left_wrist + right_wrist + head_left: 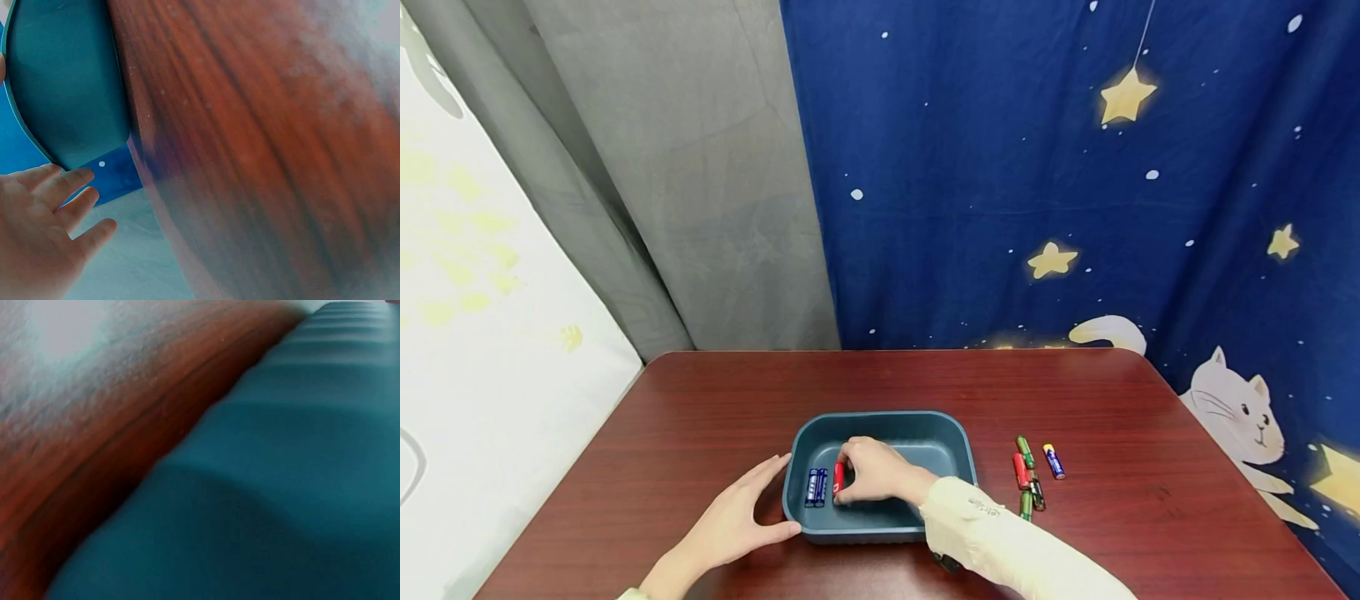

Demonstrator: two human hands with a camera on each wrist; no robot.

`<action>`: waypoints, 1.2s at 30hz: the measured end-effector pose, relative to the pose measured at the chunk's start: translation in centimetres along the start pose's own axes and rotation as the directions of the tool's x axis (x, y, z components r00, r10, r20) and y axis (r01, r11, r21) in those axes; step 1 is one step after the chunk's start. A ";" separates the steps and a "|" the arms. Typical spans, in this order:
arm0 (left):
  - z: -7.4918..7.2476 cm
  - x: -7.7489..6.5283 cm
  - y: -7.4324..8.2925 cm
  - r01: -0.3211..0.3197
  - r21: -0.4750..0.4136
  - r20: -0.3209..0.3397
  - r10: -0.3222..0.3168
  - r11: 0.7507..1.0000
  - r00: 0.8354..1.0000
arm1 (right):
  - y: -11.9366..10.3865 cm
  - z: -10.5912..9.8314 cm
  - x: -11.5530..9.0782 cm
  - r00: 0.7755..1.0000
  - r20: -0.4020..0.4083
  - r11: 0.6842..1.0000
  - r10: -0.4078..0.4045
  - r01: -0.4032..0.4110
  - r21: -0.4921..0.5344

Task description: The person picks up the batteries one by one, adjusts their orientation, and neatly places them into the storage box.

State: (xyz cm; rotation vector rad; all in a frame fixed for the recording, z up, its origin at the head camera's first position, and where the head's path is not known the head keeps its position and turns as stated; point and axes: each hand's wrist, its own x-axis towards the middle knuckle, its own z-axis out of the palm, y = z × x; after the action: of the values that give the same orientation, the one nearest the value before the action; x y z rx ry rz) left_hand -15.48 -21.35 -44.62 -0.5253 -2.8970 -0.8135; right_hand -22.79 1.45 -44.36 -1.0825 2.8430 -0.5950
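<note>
At left, the person's left hand [727, 522] shows a released grip, its spread fingers against the left side of a dark teal, rectangular, plastic-looking bin [857, 537]. Inside it, two blue cylindrical batteries [812, 487] lie side by side. Just right of these, the right hand [877, 472] pinches a red cylindrical battery [838, 481]; contact with the bin floor cannot be confirmed. The step is judged to be placement; the next move calls for loosening the right grip. Right of the bin, green, red and black cylindrical batteries [1022, 472] lie near a blue-and-yellow cylindrical battery [1054, 462]. Surface: reddish-brown wood-grain worktop [730, 392]. Room: white patterned fabric [512, 333], grey fabric [700, 208], star-printed blue fabric [962, 208].
</note>
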 end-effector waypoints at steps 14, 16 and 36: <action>0.0 0.0 -0.1 -0.033 0.011 -0.011 0.033 0.999 0.999 | -1.3 0.5 0.5 1.000 0.020 0.995 0.003 -0.001 -0.096; 0.0 0.0 -0.1 -0.033 0.010 -0.010 0.033 0.999 0.999 | -1.3 0.7 0.5 1.000 0.017 0.995 -0.001 0.003 -0.101; -0.1 0.0 0.1 -0.037 0.003 -0.015 0.037 0.999 0.999 | -0.8 -0.2 0.2 1.000 0.006 1.000 -0.010 0.010 -0.004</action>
State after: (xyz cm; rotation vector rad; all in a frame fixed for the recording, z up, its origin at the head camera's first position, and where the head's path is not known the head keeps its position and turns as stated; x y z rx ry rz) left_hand -15.44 -21.31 -44.45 -0.5683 -2.8657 -0.8045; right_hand -22.48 0.86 -43.83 -1.0981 2.8371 -0.5861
